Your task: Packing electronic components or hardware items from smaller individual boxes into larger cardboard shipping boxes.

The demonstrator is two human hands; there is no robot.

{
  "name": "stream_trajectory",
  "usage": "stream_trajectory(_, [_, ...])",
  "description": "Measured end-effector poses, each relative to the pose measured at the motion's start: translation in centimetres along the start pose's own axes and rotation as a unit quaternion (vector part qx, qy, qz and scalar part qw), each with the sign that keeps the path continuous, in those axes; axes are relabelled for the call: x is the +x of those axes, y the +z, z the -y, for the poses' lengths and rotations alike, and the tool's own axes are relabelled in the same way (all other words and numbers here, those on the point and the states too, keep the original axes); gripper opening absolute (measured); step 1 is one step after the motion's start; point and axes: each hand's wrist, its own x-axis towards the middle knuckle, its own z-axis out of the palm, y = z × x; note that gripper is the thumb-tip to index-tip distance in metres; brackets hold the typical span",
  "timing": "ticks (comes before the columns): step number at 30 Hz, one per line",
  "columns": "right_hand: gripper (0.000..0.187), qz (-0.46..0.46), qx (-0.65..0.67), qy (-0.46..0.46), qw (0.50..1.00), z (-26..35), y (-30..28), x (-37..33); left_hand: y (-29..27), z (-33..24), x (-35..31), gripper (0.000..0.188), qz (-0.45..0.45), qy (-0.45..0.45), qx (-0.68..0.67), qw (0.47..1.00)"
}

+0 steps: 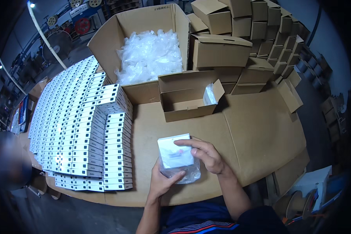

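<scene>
In front of me, over the table's near part, is a flat white box (174, 156) partly inside a clear plastic bag (190, 174). My left hand (163, 182) grips the bag and box from the lower left, its thumb across the bag's lower part. At the upper right, my right hand (207, 155) has curled fingers on the box, the index finger lying over its face. Beyond both hands stands an opened brown carton (189, 113), with one bagged white item (210, 95) upright at its right end.
To the left rise tightly stacked rows of white boxes (80, 128). A large carton (140, 93) full of clear plastic bags (152, 52) stands at the back. Brown cartons (222, 52) are piled at the back right. The brown tabletop (261, 136) curves off toward the right.
</scene>
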Motion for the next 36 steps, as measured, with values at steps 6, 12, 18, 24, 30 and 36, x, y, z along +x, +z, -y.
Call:
stream_trajectory(6, [0.068,-0.024,0.067,0.033,0.997,-2.9,0.0,-1.2,-0.1,2.3,0.1,0.046,-0.057,-0.031,-0.185,0.981])
stream_trajectory(12, [0.045,-0.227,0.217,0.092,0.945,-6.5,3.0,-3.1,-1.1,3.7,0.3,0.047,-0.078,0.025,-0.167,0.983])
stream_trajectory(18, [0.014,-0.252,0.426,0.086,0.865,-7.2,3.8,-3.0,-2.2,4.6,0.8,0.044,-0.079,0.052,-0.101,0.99])
stream_trajectory(24, [0.013,-0.23,0.409,0.044,0.882,-7.4,3.1,-2.8,-1.5,1.4,0.6,0.059,-0.089,0.034,0.047,0.994])
stream_trajectory(30, [0.022,-0.214,0.332,0.006,0.919,-7.9,2.7,-2.8,-0.3,2.0,1.5,0.062,-0.11,0.091,-0.014,0.99])
stream_trajectory(36, [0.044,-0.202,0.246,0.013,0.948,-7.3,3.8,-3.0,-0.4,2.0,1.4,0.063,-0.095,0.051,-0.137,0.985])
